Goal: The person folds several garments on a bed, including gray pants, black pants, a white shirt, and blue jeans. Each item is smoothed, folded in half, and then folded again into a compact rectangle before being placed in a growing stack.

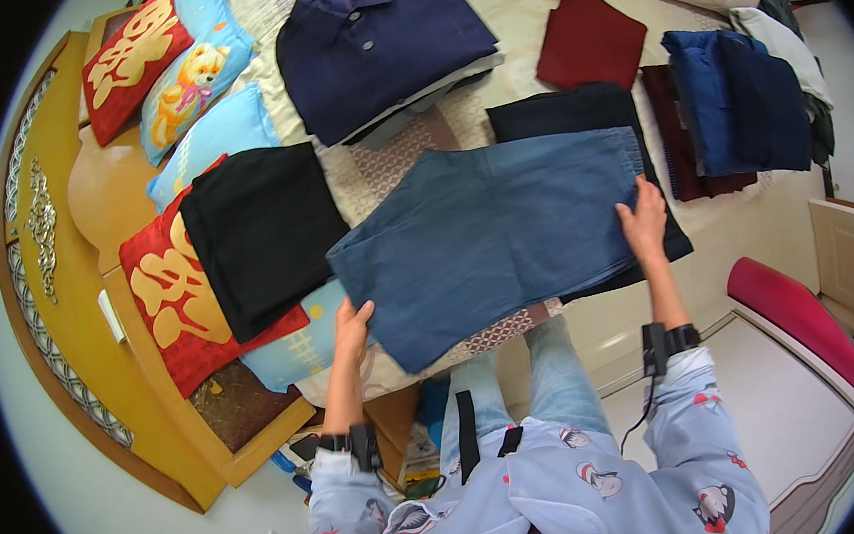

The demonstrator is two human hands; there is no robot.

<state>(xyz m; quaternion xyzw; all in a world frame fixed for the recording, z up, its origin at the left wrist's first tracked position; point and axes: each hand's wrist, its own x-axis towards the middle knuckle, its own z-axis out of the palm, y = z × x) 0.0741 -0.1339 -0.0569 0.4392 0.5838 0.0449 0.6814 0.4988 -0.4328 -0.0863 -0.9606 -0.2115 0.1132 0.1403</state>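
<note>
Blue denim trousers [498, 220], folded lengthwise, stretch across the front of the bed between my hands. My left hand [351, 332] grips their left end, the thumb on top. At the right end, my right hand [644, 218] holds them just below the gathered elastic waistband, with the fingers partly hidden. Under their right part lies a dark garment [561, 112], which shows along the back and right edges. A folded black garment [263, 238] rests on the pillows, close to the left end of the denim.
A folded navy shirt [387, 44] tops a stack at the back. Right of it are a dark red folded cloth [590, 39] and a pile of folded blue garments [741, 103]. Red cushions [165, 287] and a wooden headboard [56, 243] stand left. A pink-red padded edge [808, 335] is lower right.
</note>
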